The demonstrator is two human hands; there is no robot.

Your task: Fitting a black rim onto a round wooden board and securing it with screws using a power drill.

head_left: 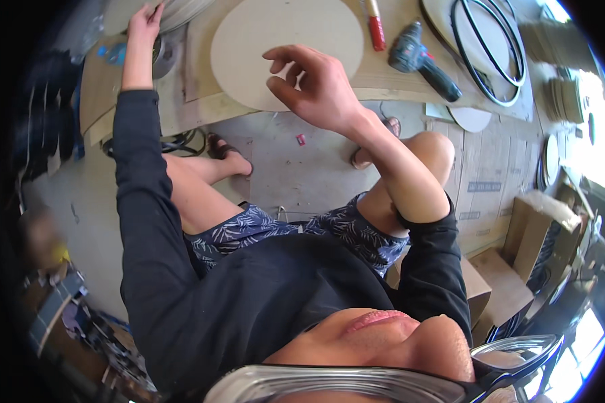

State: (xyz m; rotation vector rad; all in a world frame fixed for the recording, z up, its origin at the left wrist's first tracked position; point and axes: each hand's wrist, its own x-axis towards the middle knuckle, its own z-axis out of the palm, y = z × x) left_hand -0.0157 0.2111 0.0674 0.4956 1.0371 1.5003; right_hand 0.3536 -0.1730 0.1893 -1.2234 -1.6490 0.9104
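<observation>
My left hand reaches to the far left, its fingers closed at the edge of a pale round board. Right beside it lies a stack of similar round boards. My right hand is raised over the near part of a large beige disc on the table; its fingers are bent and apart, with nothing between them. To the right of that disc lie a red-handled tool and a cordless drill.
The cardboard-covered worktable curves across the top. Black and white rings rest at its right end. A blue-capped clear bottle and a round dark container stand near my left wrist. Cardboard boxes sit at right.
</observation>
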